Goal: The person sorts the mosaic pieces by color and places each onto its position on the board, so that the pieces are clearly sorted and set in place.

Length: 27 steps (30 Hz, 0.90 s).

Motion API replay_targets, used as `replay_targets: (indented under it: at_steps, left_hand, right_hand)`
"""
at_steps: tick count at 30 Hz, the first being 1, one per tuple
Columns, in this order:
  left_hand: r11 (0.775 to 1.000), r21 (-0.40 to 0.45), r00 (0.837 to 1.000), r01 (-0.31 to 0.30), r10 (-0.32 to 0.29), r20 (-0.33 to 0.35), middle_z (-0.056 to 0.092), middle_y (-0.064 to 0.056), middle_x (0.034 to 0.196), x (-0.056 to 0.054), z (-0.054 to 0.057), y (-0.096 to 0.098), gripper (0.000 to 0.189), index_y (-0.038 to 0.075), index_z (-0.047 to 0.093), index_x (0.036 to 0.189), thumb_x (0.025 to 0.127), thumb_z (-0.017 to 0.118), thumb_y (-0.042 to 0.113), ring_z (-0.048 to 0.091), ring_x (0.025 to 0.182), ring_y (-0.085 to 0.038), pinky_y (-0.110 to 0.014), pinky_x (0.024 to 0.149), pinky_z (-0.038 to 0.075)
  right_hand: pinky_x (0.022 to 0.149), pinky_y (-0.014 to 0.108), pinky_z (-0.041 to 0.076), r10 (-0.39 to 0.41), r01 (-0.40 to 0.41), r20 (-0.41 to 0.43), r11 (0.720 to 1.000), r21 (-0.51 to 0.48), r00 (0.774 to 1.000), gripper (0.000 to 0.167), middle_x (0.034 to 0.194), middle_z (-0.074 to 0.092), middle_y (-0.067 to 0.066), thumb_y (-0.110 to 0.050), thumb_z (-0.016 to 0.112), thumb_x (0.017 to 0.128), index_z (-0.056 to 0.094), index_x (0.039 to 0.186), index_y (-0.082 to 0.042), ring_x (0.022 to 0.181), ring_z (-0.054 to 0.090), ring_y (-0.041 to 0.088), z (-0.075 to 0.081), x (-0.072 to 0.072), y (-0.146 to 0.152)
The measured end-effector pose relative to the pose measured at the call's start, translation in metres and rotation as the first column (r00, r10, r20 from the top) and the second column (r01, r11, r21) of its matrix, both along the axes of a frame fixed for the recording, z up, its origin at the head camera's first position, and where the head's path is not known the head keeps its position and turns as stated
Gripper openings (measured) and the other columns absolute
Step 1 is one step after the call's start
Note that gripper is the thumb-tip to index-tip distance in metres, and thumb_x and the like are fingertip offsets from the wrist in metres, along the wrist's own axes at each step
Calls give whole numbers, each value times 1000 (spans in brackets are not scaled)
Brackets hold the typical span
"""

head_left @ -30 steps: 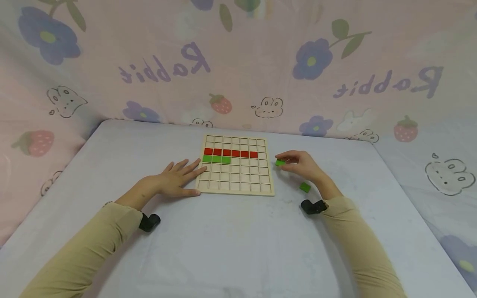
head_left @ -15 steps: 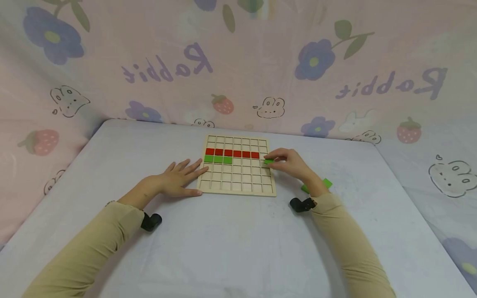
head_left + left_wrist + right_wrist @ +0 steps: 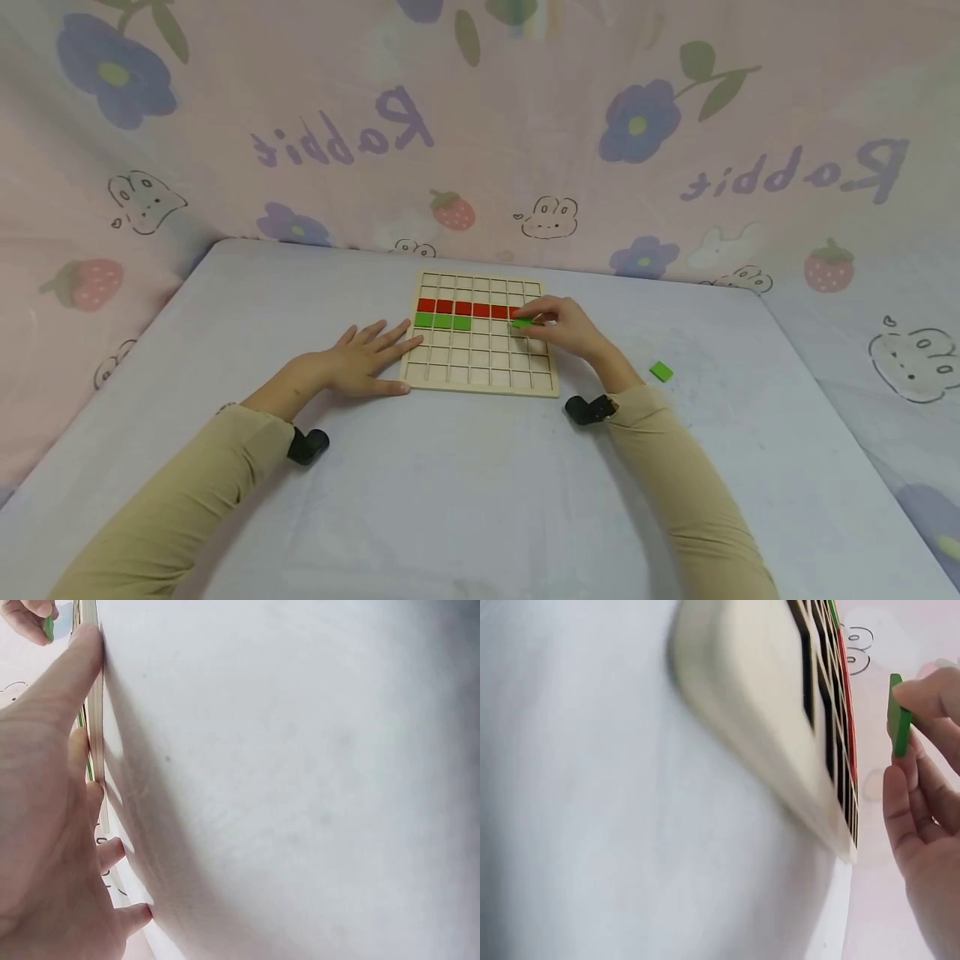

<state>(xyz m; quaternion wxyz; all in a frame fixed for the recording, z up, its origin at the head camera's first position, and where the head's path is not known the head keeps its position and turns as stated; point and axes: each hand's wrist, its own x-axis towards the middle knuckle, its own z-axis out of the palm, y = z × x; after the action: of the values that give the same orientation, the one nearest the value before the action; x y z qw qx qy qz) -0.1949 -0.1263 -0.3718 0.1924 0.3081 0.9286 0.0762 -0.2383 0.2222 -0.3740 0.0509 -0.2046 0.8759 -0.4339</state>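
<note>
A wooden grid board lies flat on the table, with a row of red square tiles and, in the row below, three green tiles at its left end. My right hand pinches another green tile between thumb and fingers, held over the right side of the board; the right wrist view shows it raised clear of the surface. My left hand lies with fingers spread at the board's left edge. In the left wrist view its thumb touches the board's side.
One loose green tile lies on the white tabletop right of my right forearm. A printed cloth hangs behind the table and at both sides. Black wrist cameras sit on both cuffs.
My right hand has moved left, carrying the green tile from beside the board to above its right columns. My left hand keeps its place at the board's edge.
</note>
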Motion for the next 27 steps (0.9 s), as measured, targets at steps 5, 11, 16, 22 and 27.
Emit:
replay_targets:
  at_steps: [5,11,16,22,27]
  left_hand:
    - [1000,3,1000,-1,1,3,-3,-8,163,0,-1,0,80,24,13,155,92,50,57,0,146,-44,-69,111,0]
    - [1000,6,1000,5,-5,2,-3,-9,163,-1,-2,0,80,24,13,155,93,50,57,0,146,-45,-69,110,0]
    - [1000,4,1000,6,-6,5,-3,-9,163,0,0,0,80,23,13,155,93,50,56,0,146,-45,-69,110,0]
    - [1000,7,1000,9,-9,6,-2,-10,163,1,1,0,79,22,13,155,93,50,55,0,146,-45,-69,110,1]
    - [1000,10,1000,10,-10,4,-2,-10,163,2,3,1,79,22,14,155,94,50,55,1,146,-45,-70,110,1]
  right_hand:
    - [92,40,49,26,-26,13,1000,-12,1000,27,116,65,15,-5,71,84,70,110,0,106,58,27,-1,-3,-10]
    - [92,36,51,39,-39,9,999,12,999,26,116,66,16,-5,70,85,70,110,1,106,60,27,-3,-4,-25]
    - [86,30,51,3,-4,44,999,40,999,25,113,65,12,-5,70,84,72,110,-3,99,61,23,-3,-3,-35]
    - [90,33,52,-29,23,75,997,78,997,26,113,64,10,-7,71,84,72,110,-6,101,63,22,-5,-5,-45]
    - [90,33,52,-29,23,67,995,93,997,24,115,65,8,-7,70,86,72,110,-7,101,64,22,-6,-6,-50]
